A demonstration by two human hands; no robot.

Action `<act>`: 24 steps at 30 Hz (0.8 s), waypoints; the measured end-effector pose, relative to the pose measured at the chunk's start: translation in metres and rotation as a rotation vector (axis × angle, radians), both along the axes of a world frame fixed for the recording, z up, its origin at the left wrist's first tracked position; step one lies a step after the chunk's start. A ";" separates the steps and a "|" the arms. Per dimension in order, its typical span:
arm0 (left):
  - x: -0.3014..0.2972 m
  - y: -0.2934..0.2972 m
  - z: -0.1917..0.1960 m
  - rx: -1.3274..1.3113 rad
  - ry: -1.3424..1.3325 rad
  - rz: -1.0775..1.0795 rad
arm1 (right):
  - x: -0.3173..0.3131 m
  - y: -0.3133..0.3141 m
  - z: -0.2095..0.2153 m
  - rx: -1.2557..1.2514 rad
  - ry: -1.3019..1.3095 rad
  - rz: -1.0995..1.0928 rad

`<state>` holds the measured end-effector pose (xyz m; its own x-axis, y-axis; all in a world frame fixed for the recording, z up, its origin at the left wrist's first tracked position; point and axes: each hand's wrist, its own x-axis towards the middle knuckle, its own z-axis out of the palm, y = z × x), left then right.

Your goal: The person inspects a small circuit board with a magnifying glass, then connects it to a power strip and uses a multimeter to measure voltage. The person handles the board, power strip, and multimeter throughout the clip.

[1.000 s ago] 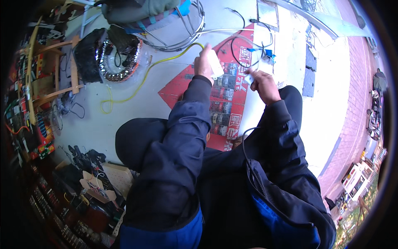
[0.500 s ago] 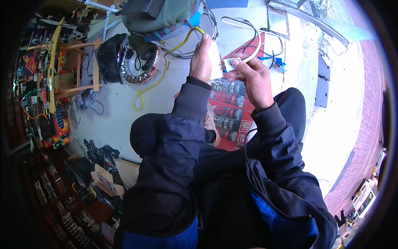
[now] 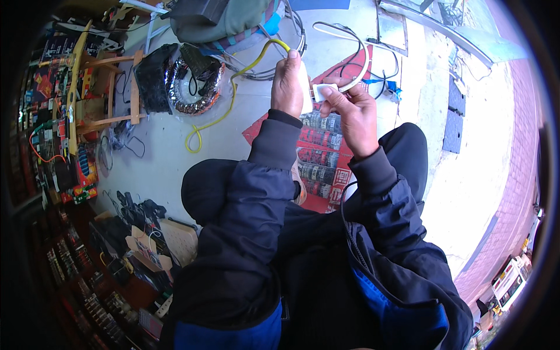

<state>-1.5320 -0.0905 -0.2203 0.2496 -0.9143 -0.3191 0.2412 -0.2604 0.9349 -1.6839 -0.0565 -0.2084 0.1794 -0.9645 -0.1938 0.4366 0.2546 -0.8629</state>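
Observation:
My left hand (image 3: 287,87) is closed around a white block (image 3: 305,90) that looks like an extension socket, its thumb along the top end. A yellow cable (image 3: 256,57) runs up to that end. Between the thumb and fingers of my right hand (image 3: 356,114) is a white plug (image 3: 326,91), its metal prongs turned toward the block's right side. A thick white cable (image 3: 363,70) loops up and away from the plug. Whether the prongs touch the block I cannot tell, as the block's right face is seen edge-on.
Below my hands lies a red printed mat (image 3: 319,201). To the left are a coil of cable in clear wrap (image 3: 197,105), a black bag (image 3: 154,81) and a wooden stool (image 3: 136,87). A grey-green bag (image 3: 233,26) sits ahead. An open carton (image 3: 149,248) stands at lower left.
My left hand and the white block have shifted slightly right, closer to the plug. My right hand keeps its pinch on the plug, nearly in the same place.

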 end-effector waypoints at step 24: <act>-0.014 0.023 -0.072 0.303 0.252 0.087 | -0.008 0.011 -0.062 0.060 0.358 0.119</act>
<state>-1.5460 -0.0680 -0.2925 0.2017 -0.7483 -0.6320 0.4863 -0.4836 0.7278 -1.6922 -0.0456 -0.2699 0.2000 -0.9262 -0.3197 0.0748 0.3397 -0.9376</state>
